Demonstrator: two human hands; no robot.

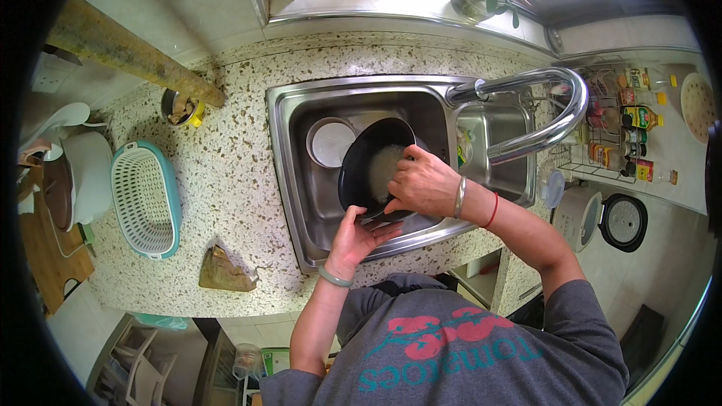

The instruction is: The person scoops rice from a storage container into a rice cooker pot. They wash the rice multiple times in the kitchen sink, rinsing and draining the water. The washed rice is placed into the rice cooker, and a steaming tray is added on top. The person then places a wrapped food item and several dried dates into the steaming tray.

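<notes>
A black cooking pot [359,159] is tilted over the steel sink [304,218], with a pale, grainy mass that looks like rice [384,171] inside it. My left hand [359,239] grips its near edge, thumb at the rim and fingers underneath. Over the pot's right side, my right hand [425,184] is closed, its curled fingers reaching inside beside the rice. What those fingertips hold is hidden. Behind the pot's left side, a round white bowl [332,143] sits in the large basin.
A chrome faucet [575,109] arches over the smaller right basin. To the left are a teal-and-white basket [177,203] and a crumpled brown packet [226,269]. At right stand a rice cooker [579,218] with its lid open and a wire rack of bottles [602,135].
</notes>
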